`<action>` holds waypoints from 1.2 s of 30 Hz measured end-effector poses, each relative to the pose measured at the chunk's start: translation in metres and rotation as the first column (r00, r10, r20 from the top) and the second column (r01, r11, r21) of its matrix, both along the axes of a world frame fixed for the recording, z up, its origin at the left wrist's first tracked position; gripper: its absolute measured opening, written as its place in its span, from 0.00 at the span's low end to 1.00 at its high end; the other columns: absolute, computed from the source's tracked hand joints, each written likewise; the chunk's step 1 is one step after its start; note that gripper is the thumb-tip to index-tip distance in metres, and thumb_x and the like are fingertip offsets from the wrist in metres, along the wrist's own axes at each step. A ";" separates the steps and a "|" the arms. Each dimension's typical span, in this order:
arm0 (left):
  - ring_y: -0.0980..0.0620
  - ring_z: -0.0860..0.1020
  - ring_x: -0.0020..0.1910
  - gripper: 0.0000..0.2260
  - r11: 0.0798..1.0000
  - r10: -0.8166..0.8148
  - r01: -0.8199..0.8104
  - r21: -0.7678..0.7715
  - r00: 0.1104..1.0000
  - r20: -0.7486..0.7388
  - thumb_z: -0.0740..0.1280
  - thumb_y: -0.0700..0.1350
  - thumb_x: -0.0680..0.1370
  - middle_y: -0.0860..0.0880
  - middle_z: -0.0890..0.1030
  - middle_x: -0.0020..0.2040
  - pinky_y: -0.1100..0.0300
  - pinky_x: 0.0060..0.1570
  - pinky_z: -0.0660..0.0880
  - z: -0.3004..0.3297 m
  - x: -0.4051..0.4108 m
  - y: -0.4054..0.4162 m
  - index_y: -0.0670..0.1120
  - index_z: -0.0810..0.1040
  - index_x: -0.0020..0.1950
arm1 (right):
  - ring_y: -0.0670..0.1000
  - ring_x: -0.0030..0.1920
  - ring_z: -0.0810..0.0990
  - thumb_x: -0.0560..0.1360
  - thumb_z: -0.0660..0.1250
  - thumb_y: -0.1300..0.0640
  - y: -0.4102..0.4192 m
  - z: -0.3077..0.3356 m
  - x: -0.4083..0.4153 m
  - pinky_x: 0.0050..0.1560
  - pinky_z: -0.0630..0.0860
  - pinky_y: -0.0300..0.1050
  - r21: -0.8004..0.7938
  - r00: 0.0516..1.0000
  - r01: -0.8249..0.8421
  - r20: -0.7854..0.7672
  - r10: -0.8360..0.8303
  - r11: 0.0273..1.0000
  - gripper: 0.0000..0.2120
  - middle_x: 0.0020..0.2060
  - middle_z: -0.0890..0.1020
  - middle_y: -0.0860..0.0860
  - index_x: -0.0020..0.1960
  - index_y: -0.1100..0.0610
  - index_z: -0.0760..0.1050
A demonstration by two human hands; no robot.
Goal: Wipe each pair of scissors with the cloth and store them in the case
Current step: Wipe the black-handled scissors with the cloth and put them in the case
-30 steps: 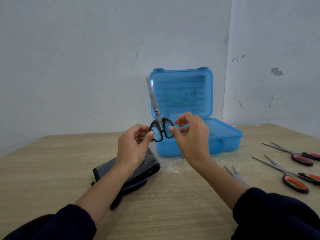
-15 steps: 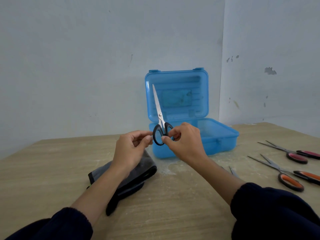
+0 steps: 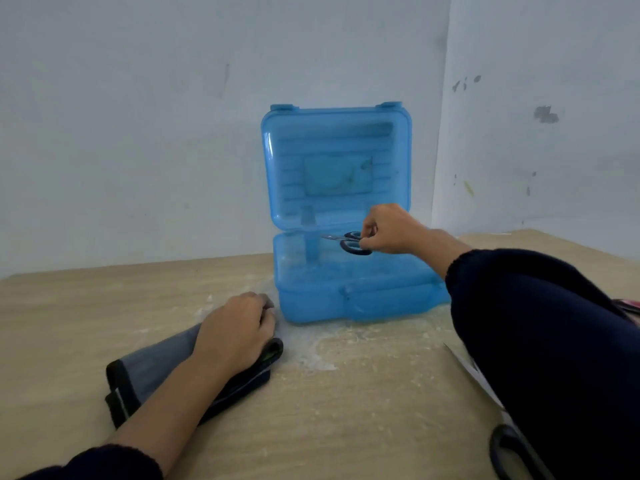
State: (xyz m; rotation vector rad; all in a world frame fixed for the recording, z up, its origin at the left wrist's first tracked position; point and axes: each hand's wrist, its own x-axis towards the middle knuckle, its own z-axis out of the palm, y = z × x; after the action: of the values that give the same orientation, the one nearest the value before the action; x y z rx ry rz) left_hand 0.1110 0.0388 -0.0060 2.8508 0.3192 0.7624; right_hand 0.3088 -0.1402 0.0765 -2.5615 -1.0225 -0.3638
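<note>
Hands apart: left hand rests loosely curled on the folded grey cloth at 7 o'clock; right hand pinches black-handled scissors, blades level pointing to 9 o'clock, over the open blue case. Another pair of scissors lies at 4 o'clock, half hidden by the right sleeve, on the dusty surface.

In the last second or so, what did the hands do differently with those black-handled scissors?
The left hand let go of the black-handled scissors and dropped onto the folded cloth on the table. The right hand alone carried them forward, turned from upright to roughly level, over the open tray of the blue case. The case stayed open with its lid up; the cloth stayed beside it.
</note>
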 end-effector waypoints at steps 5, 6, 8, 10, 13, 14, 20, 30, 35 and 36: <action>0.51 0.75 0.50 0.10 1.000 0.015 -0.015 0.014 1.000 0.002 0.56 0.48 0.78 0.51 0.78 0.52 0.58 0.41 0.65 -0.002 0.001 0.001 0.50 0.76 0.51 | 0.54 0.43 0.79 0.68 0.69 0.59 0.016 -0.008 0.033 0.44 0.79 0.50 -0.224 0.998 -0.052 -0.056 0.040 0.973 0.05 0.39 0.83 0.55 0.40 0.60 0.82; 0.51 0.75 0.51 0.10 1.000 0.016 -0.016 0.016 1.000 0.006 0.56 0.48 0.78 0.51 0.78 0.52 0.58 0.41 0.65 -0.002 0.002 0.001 0.50 0.76 0.52 | 0.54 0.43 0.79 0.68 0.69 0.59 0.021 -0.010 0.037 0.43 0.78 0.48 -0.246 0.997 -0.058 -0.062 0.044 0.968 0.04 0.40 0.82 0.54 0.40 0.59 0.82; 0.51 0.75 0.52 0.11 1.000 0.020 -0.020 0.019 1.000 0.015 0.56 0.49 0.78 0.52 0.78 0.53 0.58 0.42 0.65 -0.002 0.002 0.001 0.50 0.76 0.53 | 0.53 0.43 0.78 0.69 0.70 0.60 0.029 -0.014 0.044 0.43 0.75 0.45 -0.277 0.997 -0.066 -0.063 0.051 0.959 0.03 0.41 0.80 0.53 0.42 0.59 0.82; 0.51 0.75 0.52 0.11 1.000 0.020 -0.021 0.022 1.000 0.020 0.56 0.49 0.78 0.52 0.78 0.54 0.59 0.42 0.64 -0.002 0.001 0.000 0.50 0.76 0.53 | 0.51 0.44 0.76 0.70 0.70 0.61 0.034 -0.018 0.049 0.46 0.76 0.46 -0.317 0.997 -0.068 -0.058 0.052 0.946 0.05 0.42 0.79 0.52 0.46 0.59 0.81; 0.51 0.75 0.52 0.11 1.000 0.018 -0.019 0.025 0.999 0.026 0.57 0.49 0.78 0.52 0.79 0.54 0.59 0.42 0.64 -0.001 0.001 0.000 0.50 0.76 0.54 | 0.52 0.48 0.77 0.71 0.70 0.60 0.036 -0.023 0.052 0.53 0.76 0.48 -0.348 0.996 -0.067 -0.071 0.044 0.935 0.07 0.44 0.77 0.51 0.49 0.57 0.81; 0.51 0.76 0.52 0.11 1.000 0.019 -0.020 0.024 1.000 0.025 0.57 0.49 0.78 0.52 0.79 0.54 0.59 0.42 0.64 -0.001 0.000 0.000 0.50 0.76 0.54 | 0.53 0.48 0.77 0.72 0.70 0.59 0.036 -0.023 0.053 0.53 0.76 0.48 -0.347 0.996 -0.072 -0.080 0.047 0.935 0.07 0.44 0.77 0.51 0.49 0.56 0.81; 0.50 0.76 0.49 0.10 1.000 0.020 -0.020 -0.022 1.000 -0.003 0.58 0.48 0.77 0.49 0.80 0.51 0.58 0.41 0.67 0.004 -0.002 -0.003 0.48 0.77 0.52 | 0.52 0.49 0.77 0.73 0.69 0.57 0.021 -0.009 0.037 0.50 0.74 0.44 -0.242 0.992 -0.111 -0.085 0.092 0.964 0.08 0.45 0.79 0.51 0.50 0.57 0.80; 0.48 0.77 0.43 0.11 0.992 -0.109 0.115 -0.049 0.987 0.120 0.58 0.46 0.77 0.48 0.80 0.42 0.53 0.44 0.73 0.020 -0.045 -0.048 0.43 0.78 0.46 | 0.50 0.41 0.79 0.72 0.64 0.62 -0.032 -0.009 -0.056 0.46 0.76 0.44 0.151 0.988 -0.145 0.085 0.133 0.978 0.06 0.41 0.84 0.53 0.43 0.59 0.81; 0.50 0.76 0.52 0.11 0.976 -0.201 0.205 -0.078 0.978 0.059 0.60 0.47 0.76 0.49 0.81 0.51 0.53 0.51 0.73 0.010 -0.068 -0.090 0.47 0.78 0.54 | 0.52 0.40 0.81 0.71 0.64 0.62 -0.073 -0.032 -0.112 0.46 0.78 0.51 0.246 0.989 -0.128 0.103 0.105 0.961 0.06 0.37 0.84 0.52 0.41 0.57 0.81; 0.50 0.76 0.55 0.11 0.972 -0.220 0.222 -0.083 0.975 0.033 0.60 0.47 0.76 0.49 0.80 0.54 0.53 0.54 0.73 0.008 -0.070 -0.099 0.47 0.77 0.55 | 0.52 0.40 0.81 0.71 0.64 0.62 -0.083 -0.038 -0.121 0.46 0.78 0.51 0.234 0.991 -0.114 0.090 0.095 0.966 0.06 0.37 0.84 0.51 0.41 0.57 0.81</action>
State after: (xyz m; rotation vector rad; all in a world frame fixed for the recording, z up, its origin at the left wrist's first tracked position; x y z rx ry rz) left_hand 0.0406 -0.0598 0.0015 2.7334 0.0288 0.7185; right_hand 0.1874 -0.2235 0.0384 -2.2853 -1.0660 -0.5283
